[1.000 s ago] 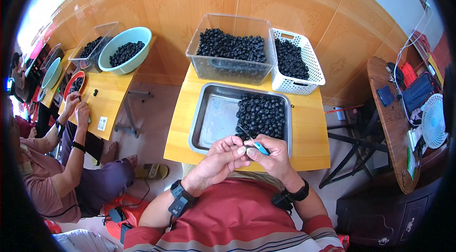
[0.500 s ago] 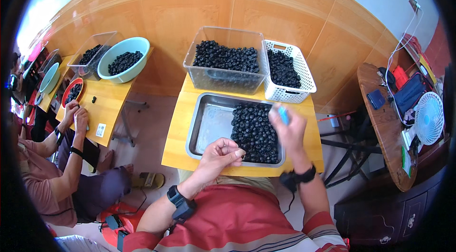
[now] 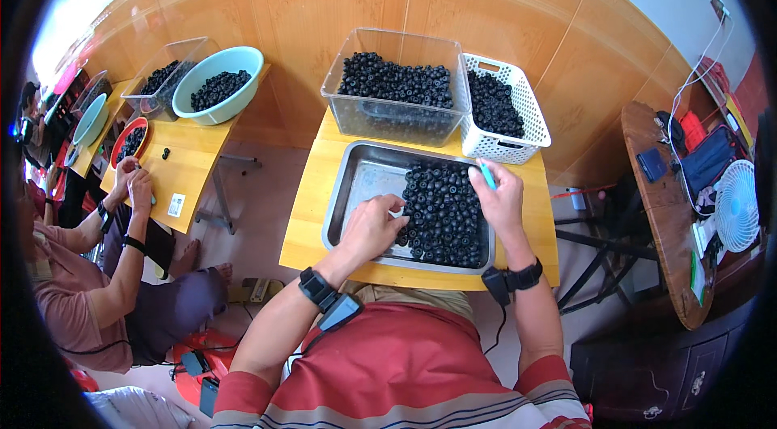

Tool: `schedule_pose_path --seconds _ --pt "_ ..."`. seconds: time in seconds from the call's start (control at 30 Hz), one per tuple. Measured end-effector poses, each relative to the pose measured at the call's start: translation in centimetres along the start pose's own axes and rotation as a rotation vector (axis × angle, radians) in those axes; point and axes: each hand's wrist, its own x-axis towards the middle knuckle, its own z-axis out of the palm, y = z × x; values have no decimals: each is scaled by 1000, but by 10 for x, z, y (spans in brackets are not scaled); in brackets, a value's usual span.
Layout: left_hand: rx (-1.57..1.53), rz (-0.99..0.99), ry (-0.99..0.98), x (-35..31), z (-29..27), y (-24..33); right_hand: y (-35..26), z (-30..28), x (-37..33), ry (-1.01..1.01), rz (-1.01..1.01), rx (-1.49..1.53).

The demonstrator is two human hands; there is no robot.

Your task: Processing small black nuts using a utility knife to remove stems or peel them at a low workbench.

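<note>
A rectangular metal tray point(image 3: 344, 186) lies in front of me on a yellow table. Small dark round pieces point(image 3: 441, 214), several with a hollow centre, cover its right part; they look like berries or rubber parts. My left hand point(image 3: 372, 227) is over the tray at the pile's left edge, thumb and forefinger apart, with no held piece visible. My right hand point(image 3: 500, 198) is above the pile's right side, closed round a slim tool with a teal handle point(image 3: 487, 175). The tool's working end cannot be made out.
Behind the tray stand a clear plastic bin point(image 3: 392, 117) and a white perforated basket point(image 3: 506, 150), both holding dark pieces. At left, another person's hands point(image 3: 131, 184) work at a table with a pale green basin point(image 3: 218, 112). A white fan point(image 3: 736, 194) stands on a brown side table point(image 3: 660, 227).
My left hand has moved up from the tray's front edge, and its pinch on a small piece has opened. My right hand, blurred before, is steadier. The view has shifted slightly.
</note>
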Motion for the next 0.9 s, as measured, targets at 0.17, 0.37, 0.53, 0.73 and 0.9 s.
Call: schedule_pose_path --seconds 0.17,0.37,0.53,0.73,0.9 --pt "180 15 -67 23 7 -5 -2 -9 -37 -40 146 83" --pt "260 31 -116 28 14 -5 -1 -16 -58 -47 217 116" --pt "251 129 -116 27 15 -10 -2 -14 -67 -50 218 100" --pt "218 181 -112 26 14 -15 -11 -10 -72 -68 247 135" --pt "106 142 -131 25 10 -14 -17 -7 -74 -107 260 176"
